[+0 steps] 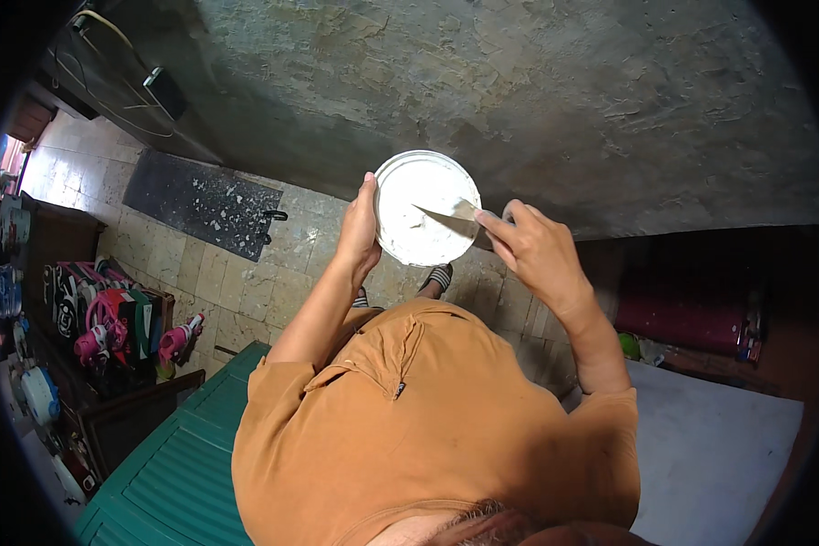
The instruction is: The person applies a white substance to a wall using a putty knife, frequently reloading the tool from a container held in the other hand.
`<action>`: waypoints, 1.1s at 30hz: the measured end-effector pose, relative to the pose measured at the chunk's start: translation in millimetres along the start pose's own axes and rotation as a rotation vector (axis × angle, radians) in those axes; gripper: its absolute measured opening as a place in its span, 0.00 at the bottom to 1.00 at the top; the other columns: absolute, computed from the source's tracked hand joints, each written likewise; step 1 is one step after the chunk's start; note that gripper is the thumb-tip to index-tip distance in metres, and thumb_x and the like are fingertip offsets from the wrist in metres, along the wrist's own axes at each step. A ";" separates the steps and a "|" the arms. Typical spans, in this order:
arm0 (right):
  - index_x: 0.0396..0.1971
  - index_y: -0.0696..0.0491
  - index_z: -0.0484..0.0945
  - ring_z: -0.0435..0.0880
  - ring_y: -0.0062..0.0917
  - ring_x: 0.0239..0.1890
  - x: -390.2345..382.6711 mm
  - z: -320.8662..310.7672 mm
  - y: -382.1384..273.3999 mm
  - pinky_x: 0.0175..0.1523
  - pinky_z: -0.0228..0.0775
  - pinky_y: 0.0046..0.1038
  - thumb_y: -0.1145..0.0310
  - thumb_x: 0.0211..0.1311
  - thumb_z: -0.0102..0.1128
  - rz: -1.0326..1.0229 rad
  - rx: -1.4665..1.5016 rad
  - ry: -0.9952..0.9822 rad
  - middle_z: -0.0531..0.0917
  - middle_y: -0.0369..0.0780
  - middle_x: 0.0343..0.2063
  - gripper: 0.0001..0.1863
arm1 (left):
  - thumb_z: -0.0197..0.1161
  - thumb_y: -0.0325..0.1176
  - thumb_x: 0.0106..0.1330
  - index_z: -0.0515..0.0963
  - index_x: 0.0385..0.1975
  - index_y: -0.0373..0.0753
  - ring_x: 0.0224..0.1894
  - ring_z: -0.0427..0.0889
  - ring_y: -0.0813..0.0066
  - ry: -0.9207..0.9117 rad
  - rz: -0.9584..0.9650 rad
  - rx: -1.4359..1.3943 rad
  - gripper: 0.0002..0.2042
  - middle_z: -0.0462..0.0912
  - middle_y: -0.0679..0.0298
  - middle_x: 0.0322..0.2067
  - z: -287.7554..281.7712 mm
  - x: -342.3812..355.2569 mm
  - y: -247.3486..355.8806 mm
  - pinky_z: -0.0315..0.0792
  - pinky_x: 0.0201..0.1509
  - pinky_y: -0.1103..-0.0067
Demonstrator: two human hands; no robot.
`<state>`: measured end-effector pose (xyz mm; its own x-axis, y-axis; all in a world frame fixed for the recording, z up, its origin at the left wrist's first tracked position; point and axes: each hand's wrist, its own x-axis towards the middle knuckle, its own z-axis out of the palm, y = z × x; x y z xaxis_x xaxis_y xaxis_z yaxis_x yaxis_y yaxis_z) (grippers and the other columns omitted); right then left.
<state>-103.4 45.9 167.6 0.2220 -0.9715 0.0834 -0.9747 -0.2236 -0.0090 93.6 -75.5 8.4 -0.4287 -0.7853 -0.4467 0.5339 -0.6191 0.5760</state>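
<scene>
My left hand (360,227) grips the left side of a round container (411,177) full of white paste, which is held up in the middle of the view. My right hand (532,246) is closed on a putty knife (467,209) at the container's right side. The knife's flat blade is over the white paste and casts a dark shadow across it. Some fingertips of my right hand are hidden behind the others.
A rough grey plastered wall (564,91) stands ahead, above a tiled floor (209,291). A dark speckled mat (182,196) lies left. Cluttered bags (100,309) and a green ribbed plastic piece (173,455) are lower left; a pale board (719,455) is lower right.
</scene>
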 end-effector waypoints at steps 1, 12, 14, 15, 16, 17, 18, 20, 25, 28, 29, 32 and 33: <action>0.50 0.45 0.83 0.82 0.28 0.36 -0.2 -6.0 4.4 0.33 0.78 0.31 0.69 0.56 0.71 -0.003 -0.001 -0.002 0.74 0.36 0.31 0.20 | 0.47 0.50 0.81 0.73 0.60 0.28 0.52 0.85 0.68 0.002 0.001 -0.003 0.27 0.83 0.54 0.53 1.7 0.3 -1.0 0.79 0.57 0.73; 0.48 0.46 0.84 0.83 0.29 0.34 22.0 -22.8 17.3 0.34 0.77 0.32 0.69 0.57 0.70 -0.079 -0.059 -0.024 0.75 0.37 0.31 0.17 | 0.47 0.50 0.80 0.74 0.58 0.26 0.49 0.86 0.68 -0.011 0.020 0.003 0.28 0.84 0.53 0.50 16.6 -0.6 1.2 0.80 0.54 0.74; 0.48 0.46 0.85 0.83 0.30 0.33 17.6 -29.9 22.4 0.34 0.77 0.33 0.69 0.57 0.70 -0.073 -0.059 -0.069 0.75 0.38 0.30 0.17 | 0.48 0.50 0.80 0.74 0.59 0.27 0.50 0.85 0.68 0.022 -0.011 0.028 0.28 0.84 0.53 0.51 17.4 -1.6 -1.7 0.79 0.55 0.73; 0.48 0.47 0.85 0.83 0.30 0.32 15.7 -34.3 25.6 0.35 0.77 0.34 0.69 0.58 0.69 -0.069 -0.040 -0.102 0.75 0.38 0.30 0.16 | 0.48 0.50 0.80 0.73 0.60 0.27 0.51 0.85 0.67 0.044 -0.035 0.057 0.28 0.83 0.52 0.52 16.5 -2.4 -3.6 0.79 0.57 0.72; 0.47 0.48 0.85 0.83 0.31 0.31 15.4 -39.2 27.5 0.35 0.77 0.34 0.68 0.58 0.69 -0.063 -0.025 -0.127 0.76 0.39 0.30 0.16 | 0.48 0.50 0.80 0.73 0.60 0.27 0.51 0.85 0.67 0.046 -0.039 0.059 0.28 0.83 0.52 0.52 16.6 -1.6 -4.2 0.79 0.57 0.72; 0.47 0.48 0.85 0.83 0.31 0.31 17.8 -43.6 26.9 0.35 0.77 0.34 0.68 0.58 0.69 -0.059 -0.022 -0.128 0.76 0.39 0.30 0.16 | 0.48 0.50 0.80 0.73 0.60 0.27 0.51 0.85 0.67 0.034 -0.035 0.057 0.28 0.83 0.52 0.52 16.6 -1.2 -5.1 0.79 0.57 0.72; 0.47 0.48 0.85 0.83 0.31 0.31 22.2 -47.5 25.9 0.35 0.77 0.35 0.68 0.59 0.69 -0.042 -0.017 -0.107 0.76 0.39 0.29 0.15 | 0.48 0.50 0.80 0.73 0.60 0.27 0.51 0.85 0.67 0.023 -0.032 0.055 0.28 0.83 0.52 0.52 16.7 -1.1 -5.9 0.79 0.57 0.72; 0.47 0.49 0.85 0.84 0.32 0.30 31.3 -50.7 22.4 0.35 0.77 0.34 0.68 0.60 0.69 -0.037 -0.010 -0.070 0.76 0.40 0.29 0.15 | 0.48 0.50 0.80 0.73 0.60 0.27 0.51 0.85 0.67 0.015 -0.038 0.078 0.28 0.83 0.52 0.52 20.7 -2.3 -3.7 0.79 0.57 0.73; 0.47 0.49 0.85 0.84 0.33 0.30 20.5 -34.5 13.8 0.34 0.78 0.34 0.68 0.61 0.68 -0.043 -0.048 -0.100 0.77 0.40 0.29 0.14 | 0.48 0.50 0.80 0.73 0.60 0.26 0.51 0.85 0.67 -0.029 0.013 0.078 0.28 0.83 0.51 0.52 19.6 -0.5 -3.9 0.79 0.57 0.72; 0.47 0.48 0.85 0.84 0.34 0.28 1.8 -39.1 14.3 0.34 0.78 0.34 0.67 0.61 0.67 -0.003 -0.040 -0.177 0.77 0.40 0.29 0.14 | 0.48 0.50 0.80 0.73 0.59 0.26 0.51 0.85 0.68 0.014 -0.013 0.073 0.28 0.83 0.52 0.52 17.4 2.2 -8.3 0.79 0.57 0.72; 0.47 0.48 0.85 0.84 0.34 0.27 -1.8 -40.6 15.1 0.34 0.78 0.35 0.67 0.62 0.67 0.020 -0.033 -0.229 0.77 0.40 0.29 0.14 | 0.49 0.50 0.80 0.74 0.59 0.26 0.50 0.85 0.68 0.026 -0.020 0.074 0.28 0.83 0.52 0.51 14.4 4.1 -11.5 0.79 0.56 0.72; 0.48 0.47 0.85 0.83 0.34 0.26 -0.2 -50.0 15.1 0.33 0.77 0.35 0.68 0.62 0.66 0.045 0.014 -0.192 0.76 0.40 0.28 0.14 | 0.49 0.49 0.80 0.75 0.58 0.26 0.50 0.85 0.68 0.027 -0.029 0.081 0.27 0.84 0.52 0.50 13.8 6.0 -13.6 0.78 0.55 0.73; 0.48 0.47 0.85 0.83 0.34 0.26 0.4 -47.8 11.9 0.33 0.77 0.35 0.68 0.62 0.66 0.050 0.015 -0.193 0.76 0.40 0.28 0.14 | 0.48 0.49 0.80 0.75 0.57 0.25 0.50 0.84 0.69 0.016 -0.026 0.085 0.27 0.84 0.52 0.50 14.5 5.1 -13.3 0.77 0.55 0.74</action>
<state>-116.3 46.6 215.2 0.1760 -0.9782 -0.1098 -0.9844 -0.1746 -0.0230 73.8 -71.2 8.4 -0.4292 -0.7696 -0.4728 0.4591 -0.6367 0.6196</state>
